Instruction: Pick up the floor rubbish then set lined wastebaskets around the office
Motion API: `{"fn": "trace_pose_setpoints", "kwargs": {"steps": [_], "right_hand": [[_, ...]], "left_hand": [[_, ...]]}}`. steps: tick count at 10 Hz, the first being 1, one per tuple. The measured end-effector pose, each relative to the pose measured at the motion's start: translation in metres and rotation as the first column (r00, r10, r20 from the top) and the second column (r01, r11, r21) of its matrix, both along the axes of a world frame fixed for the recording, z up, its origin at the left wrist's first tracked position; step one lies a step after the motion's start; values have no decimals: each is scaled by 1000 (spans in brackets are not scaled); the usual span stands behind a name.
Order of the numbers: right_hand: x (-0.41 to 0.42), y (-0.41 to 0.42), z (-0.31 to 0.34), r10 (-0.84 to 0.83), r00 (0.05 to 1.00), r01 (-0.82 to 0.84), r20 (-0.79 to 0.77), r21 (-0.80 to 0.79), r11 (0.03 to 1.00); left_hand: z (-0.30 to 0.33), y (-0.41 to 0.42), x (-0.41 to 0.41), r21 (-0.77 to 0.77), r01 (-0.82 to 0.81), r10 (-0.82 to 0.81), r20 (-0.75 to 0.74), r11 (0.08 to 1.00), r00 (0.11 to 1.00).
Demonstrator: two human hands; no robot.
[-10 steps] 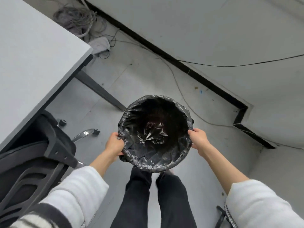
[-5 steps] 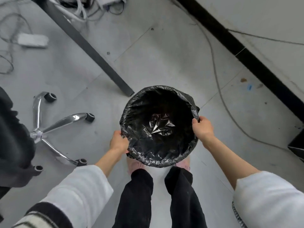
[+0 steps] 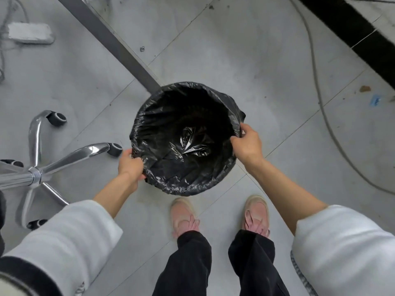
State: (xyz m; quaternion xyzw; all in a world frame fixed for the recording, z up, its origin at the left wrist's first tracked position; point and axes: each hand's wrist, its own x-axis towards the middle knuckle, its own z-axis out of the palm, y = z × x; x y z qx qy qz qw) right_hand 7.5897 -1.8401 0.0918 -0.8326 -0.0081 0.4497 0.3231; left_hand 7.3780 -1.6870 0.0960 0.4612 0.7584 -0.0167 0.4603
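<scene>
Your left hand [image 3: 130, 165] grips the near-left rim of the wastebasket [image 3: 186, 137], fingers curled over the folded-down black liner [image 3: 192, 146]. Your right hand [image 3: 248, 144] grips the right rim, thumb on the inside, fingers wrapped over the outside. Both hands are clamped on the basket, on opposite sides.

All places below are taken from the wastebasket. It sits straight ahead of your shoes [image 3: 183, 216], mouth up. Cannot tell whether its base touches the floor [image 3: 256, 60] or hangs just above it. The liner is fitted, its edge turned over the rim all the way round, and nothing is visible inside but crinkled plastic.

The grey desk leg [image 3: 111, 41] runs away from the far-left rim and meets it in this view. The chair base [image 3: 34, 174] is to the left, its nearest castor [image 3: 115, 149] just beside your left hand. A power strip [image 3: 30, 33] lies far left. A grey cable [image 3: 316, 82] trails down the right side, well apart. The black skirting [image 3: 350, 24] is at far right.

Progress, as a judgement: lining is done for this basket and placing it by the desk leg is under way. Left to do: let go, then any other baskets. A blue scrap [image 3: 375, 100] and a brown spot [image 3: 364, 89] at far right may be leftover rubbish or just marks.
</scene>
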Motion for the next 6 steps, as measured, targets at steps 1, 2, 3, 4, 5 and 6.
{"fn": "trace_pose_setpoints", "kwargs": {"steps": [1,2,3,4,5,6], "right_hand": [[8,17,-9,-43,999,43,-9,40,998],[10,28,-14,-64,994,73,-86,105,992],[7,28,-16,-67,994,77,-83,124,989],[6,22,-13,-57,996,66,-73,120,991],[6,17,4,-57,992,70,-110,118,991],[0,7,46,20,996,-17,-88,32,999]], "left_hand": [[-3,15,9,46,8,-9,21,999,1000],[-5,29,10,105,-9,5,39,994,999],[-3,35,11,118,-30,26,35,993,999],[0,33,9,62,27,-32,79,998,996],[11,29,5,2,92,-92,66,996,994],[34,11,-3,26,327,-318,-168,945,933]]}}
